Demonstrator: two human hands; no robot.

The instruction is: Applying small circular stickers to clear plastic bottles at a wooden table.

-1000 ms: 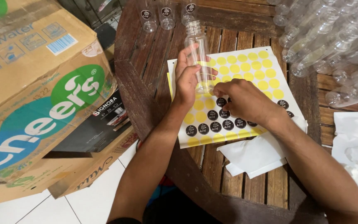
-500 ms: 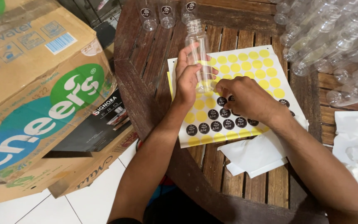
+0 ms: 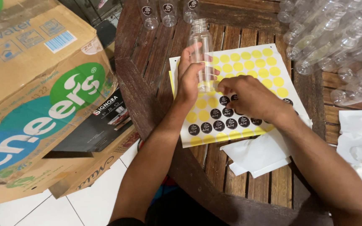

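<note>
The right hand [image 3: 248, 98] has lifted off the sticker sheet [image 3: 269, 71] and now pinches at the clear bottle [image 3: 202, 54]; whether a label sits in that pinch I cannot tell; the left hand [image 3: 189, 79] wraps the bottle upright over the sheet.

head camera, looking steeply down, close over wooden table [image 3: 248, 184]
</note>
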